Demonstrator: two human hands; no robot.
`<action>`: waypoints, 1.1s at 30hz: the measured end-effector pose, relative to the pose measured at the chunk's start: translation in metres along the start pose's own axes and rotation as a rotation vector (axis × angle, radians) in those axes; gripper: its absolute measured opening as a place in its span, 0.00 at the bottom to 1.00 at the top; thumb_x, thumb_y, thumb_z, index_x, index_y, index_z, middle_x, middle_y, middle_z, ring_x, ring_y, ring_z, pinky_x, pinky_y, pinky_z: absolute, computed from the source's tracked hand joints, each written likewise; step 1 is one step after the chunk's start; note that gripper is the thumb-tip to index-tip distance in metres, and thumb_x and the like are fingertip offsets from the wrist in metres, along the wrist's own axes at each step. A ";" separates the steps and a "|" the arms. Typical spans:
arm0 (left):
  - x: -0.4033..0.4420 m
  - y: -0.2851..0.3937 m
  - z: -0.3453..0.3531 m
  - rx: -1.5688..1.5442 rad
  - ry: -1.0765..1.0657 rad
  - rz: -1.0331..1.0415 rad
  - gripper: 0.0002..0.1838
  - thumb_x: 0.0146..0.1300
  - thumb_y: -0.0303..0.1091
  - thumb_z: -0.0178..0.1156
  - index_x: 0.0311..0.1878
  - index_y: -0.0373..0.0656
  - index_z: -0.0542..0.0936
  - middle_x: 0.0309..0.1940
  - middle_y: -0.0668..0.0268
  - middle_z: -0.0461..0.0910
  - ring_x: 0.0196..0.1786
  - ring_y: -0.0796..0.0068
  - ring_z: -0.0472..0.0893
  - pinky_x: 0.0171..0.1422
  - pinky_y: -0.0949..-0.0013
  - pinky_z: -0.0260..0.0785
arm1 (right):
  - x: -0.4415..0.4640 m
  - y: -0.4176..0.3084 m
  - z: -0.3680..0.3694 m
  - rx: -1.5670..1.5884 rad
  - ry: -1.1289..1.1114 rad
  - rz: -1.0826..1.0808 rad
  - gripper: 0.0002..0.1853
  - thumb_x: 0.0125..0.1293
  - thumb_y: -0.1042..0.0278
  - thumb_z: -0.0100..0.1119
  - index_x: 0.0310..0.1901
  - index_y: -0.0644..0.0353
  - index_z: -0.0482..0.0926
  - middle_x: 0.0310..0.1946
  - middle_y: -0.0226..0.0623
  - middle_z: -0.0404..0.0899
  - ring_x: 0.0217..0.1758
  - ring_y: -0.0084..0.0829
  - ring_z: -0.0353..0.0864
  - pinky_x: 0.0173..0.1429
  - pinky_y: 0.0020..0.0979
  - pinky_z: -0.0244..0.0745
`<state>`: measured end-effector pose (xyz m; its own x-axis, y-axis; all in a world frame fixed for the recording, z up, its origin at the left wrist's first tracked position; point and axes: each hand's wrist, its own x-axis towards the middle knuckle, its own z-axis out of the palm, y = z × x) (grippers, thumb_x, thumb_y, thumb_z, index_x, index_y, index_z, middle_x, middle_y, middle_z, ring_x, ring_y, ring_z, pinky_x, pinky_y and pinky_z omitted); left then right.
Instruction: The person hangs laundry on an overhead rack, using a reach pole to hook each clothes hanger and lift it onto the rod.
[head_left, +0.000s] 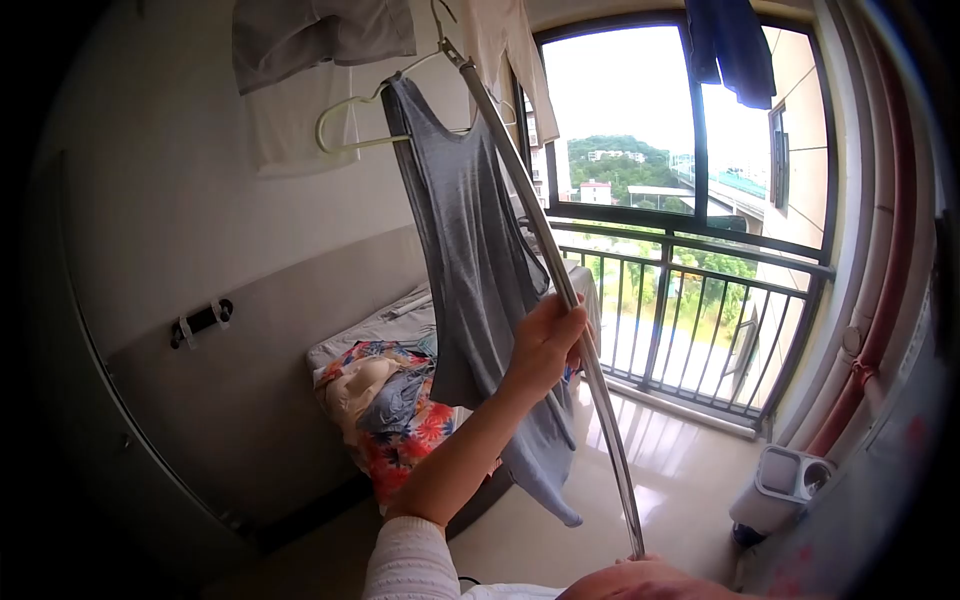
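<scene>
My left hand [550, 342] is closed round the middle of a long metal pole [535, 215], which slants from upper left to lower right. At the bottom edge my right hand [625, 578] is at the pole's lower end, mostly cut off by the frame, its fingers hard to make out. The pole's top end meets a pale hanger [345, 130] near its hook. From that hanger hangs a grey sleeveless top [465, 230], its lower part behind my left forearm.
Clothes [390, 395] lie piled on a bed-like surface at the left wall. Grey shorts [320, 40] and dark trousers [730, 50] hang above. A railing [690, 300] crosses the window. A white bucket [775, 490] stands at the lower right beside red and white pipes.
</scene>
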<state>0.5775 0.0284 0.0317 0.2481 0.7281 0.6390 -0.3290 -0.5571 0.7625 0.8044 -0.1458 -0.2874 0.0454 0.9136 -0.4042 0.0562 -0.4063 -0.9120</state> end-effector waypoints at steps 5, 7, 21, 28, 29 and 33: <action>0.012 0.004 0.024 0.006 -0.143 -0.033 0.12 0.64 0.39 0.51 0.45 0.42 0.69 0.24 0.68 0.75 0.17 0.88 0.69 0.19 0.83 0.61 | -0.017 0.015 0.014 0.191 0.178 0.040 0.11 0.54 0.66 0.63 0.19 0.58 0.73 0.14 0.23 0.66 0.17 0.16 0.66 0.21 0.20 0.63; 0.012 0.012 0.026 0.122 -0.244 0.030 0.17 0.64 0.38 0.51 0.51 0.40 0.67 0.24 0.67 0.75 0.19 0.86 0.72 0.20 0.82 0.63 | -0.021 0.015 0.025 0.259 0.226 0.025 0.12 0.54 0.65 0.63 0.18 0.57 0.72 0.13 0.23 0.66 0.16 0.16 0.65 0.20 0.20 0.62; -0.140 0.263 -0.110 0.585 0.067 1.321 0.27 0.51 0.31 0.63 0.55 0.41 0.67 0.33 0.61 0.77 0.29 0.79 0.76 0.27 0.81 0.66 | -0.052 -0.082 0.070 0.261 0.537 -0.507 0.20 0.60 0.56 0.56 0.15 0.52 0.63 0.09 0.23 0.61 0.09 0.15 0.60 0.12 0.20 0.55; -0.149 0.282 -0.157 0.577 0.101 1.462 0.26 0.54 0.33 0.60 0.56 0.43 0.65 0.35 0.60 0.76 0.29 0.77 0.76 0.27 0.81 0.66 | -0.122 -0.132 0.064 0.326 0.550 -0.670 0.21 0.61 0.47 0.52 0.19 0.53 0.63 0.09 0.24 0.60 0.07 0.15 0.57 0.11 0.20 0.48; -0.150 0.283 -0.162 0.578 0.113 1.471 0.26 0.54 0.34 0.60 0.56 0.43 0.64 0.36 0.60 0.75 0.29 0.76 0.76 0.27 0.81 0.66 | -0.129 -0.139 0.068 0.356 0.556 -0.686 0.21 0.61 0.48 0.51 0.20 0.54 0.64 0.09 0.25 0.61 0.07 0.16 0.57 0.11 0.19 0.49; -0.154 0.283 -0.171 0.553 0.164 1.490 0.26 0.55 0.35 0.58 0.57 0.44 0.63 0.37 0.59 0.75 0.29 0.75 0.76 0.27 0.81 0.67 | -0.160 -0.174 0.054 0.325 0.653 -0.816 0.17 0.63 0.50 0.50 0.26 0.56 0.68 0.11 0.28 0.65 0.07 0.17 0.59 0.11 0.20 0.52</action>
<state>0.2900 -0.1728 0.1319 -0.0863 -0.5608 0.8234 0.1881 -0.8208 -0.5393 0.7340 -0.2207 -0.0677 0.6393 0.6808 0.3574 0.0483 0.4283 -0.9023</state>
